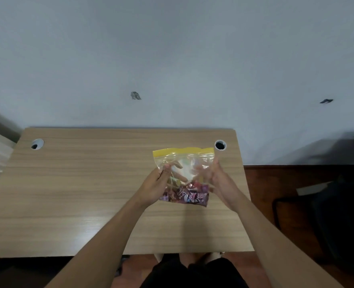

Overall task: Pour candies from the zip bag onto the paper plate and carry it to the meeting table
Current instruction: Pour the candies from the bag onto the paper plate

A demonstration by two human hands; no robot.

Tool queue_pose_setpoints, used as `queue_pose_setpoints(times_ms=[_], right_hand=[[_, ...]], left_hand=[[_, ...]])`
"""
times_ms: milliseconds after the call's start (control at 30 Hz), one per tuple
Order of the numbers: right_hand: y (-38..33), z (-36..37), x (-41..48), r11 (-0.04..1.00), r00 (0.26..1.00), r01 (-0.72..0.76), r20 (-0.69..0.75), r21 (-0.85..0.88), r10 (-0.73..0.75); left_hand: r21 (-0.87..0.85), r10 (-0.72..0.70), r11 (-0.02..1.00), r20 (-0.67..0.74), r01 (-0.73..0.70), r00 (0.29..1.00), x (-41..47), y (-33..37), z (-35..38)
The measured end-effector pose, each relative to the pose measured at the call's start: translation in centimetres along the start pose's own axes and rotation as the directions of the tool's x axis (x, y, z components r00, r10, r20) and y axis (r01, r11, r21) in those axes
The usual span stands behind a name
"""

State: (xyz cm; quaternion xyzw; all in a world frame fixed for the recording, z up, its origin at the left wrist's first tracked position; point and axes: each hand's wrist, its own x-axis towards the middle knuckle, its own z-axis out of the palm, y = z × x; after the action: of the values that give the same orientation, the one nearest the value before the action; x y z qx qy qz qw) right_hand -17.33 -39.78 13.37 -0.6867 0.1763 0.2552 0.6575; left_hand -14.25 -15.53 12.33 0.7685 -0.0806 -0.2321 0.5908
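Both hands, left (154, 189) and right (217, 179), grip a crinkly clear zip bag (184, 175) of wrapped candies (185, 195) above woodgrain desk (78, 194).

The clear zip bag (183, 163) has a yellow strip, pink-purple candies (185, 195), above a light woodgrain desk (78, 183).

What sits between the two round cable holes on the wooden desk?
Bare desk from left hole to right hole, head view; the zip bag's yellow strip rises just below it.
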Motion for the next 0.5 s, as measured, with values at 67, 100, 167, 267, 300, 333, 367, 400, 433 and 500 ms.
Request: queue_pose_setpoints(times_ms=[67, 100, 167, 267, 300, 333, 367, 400, 433, 500], right_hand=[[1.4, 0.1, 0.3, 0.998, 1.000, -0.019, 0.011, -0.065, 0.020], [2.1, 0.1, 0.5, 0.995, 1.000, -0.013, 0.012, -0.099, 0.014], [3.3, -0.1, 0.8, 0.988, 1.000, 0.000, 0.010, -0.156, 0.002], [5.5, -0.6, 1.8, 0.988, 1.000, -0.013, -0.001, -0.154, 0.013], [6.3, -0.8, 2.2, 0.987, 1.000, -0.012, -0.026, -0.157, 0.008], [7.1, -0.9, 2.7, 0.988, 0.999, -0.009, -0.042, -0.154, 0.002], [7.7, -1.0, 3.0, 0.988, 0.998, -0.014, -0.059, -0.155, 0.005], [8.1, -1.1, 3.3, 0.988, 0.997, -0.020, -0.073, -0.155, 0.009], [8.4, -1.1, 3.6, 0.985, 0.997, -0.030, -0.078, -0.168, 0.017], [9.2, -1.1, 4.0, 0.980, 0.997, -0.051, -0.074, -0.192, 0.038]], left_hand=[[-0.081, -0.072, 0.994, -0.029, 0.070, 0.997, 0.4, -0.6, 1.4], [-0.106, -0.112, 0.989, -0.033, 0.108, 0.993, 0.7, -1.0, 2.2], [-0.137, -0.180, 0.975, -0.039, 0.174, 0.983, 1.3, -1.8, 3.7], [-0.129, -0.273, 0.957, -0.102, 0.259, 0.957, 2.5, -3.4, 5.7], [-0.110, -0.288, 0.955, -0.120, 0.276, 0.950, 2.9, -4.1, 6.3], [-0.094, -0.296, 0.954, -0.141, 0.285, 0.945, 3.3, -4.5, 6.8], [-0.094, -0.309, 0.950, -0.147, 0.298, 0.940, 3.7, -5.1, 7.2], [-0.084, -0.313, 0.949, -0.144, 0.304, 0.939, 4.1, -6.0, 7.6], [-0.074, -0.326, 0.945, -0.129, 0.319, 0.936, 4.4, -6.7, 7.9], [-0.050, -0.404, 0.915, -0.129, 0.401, 0.906, 5.1, -8.7, 8.2]])
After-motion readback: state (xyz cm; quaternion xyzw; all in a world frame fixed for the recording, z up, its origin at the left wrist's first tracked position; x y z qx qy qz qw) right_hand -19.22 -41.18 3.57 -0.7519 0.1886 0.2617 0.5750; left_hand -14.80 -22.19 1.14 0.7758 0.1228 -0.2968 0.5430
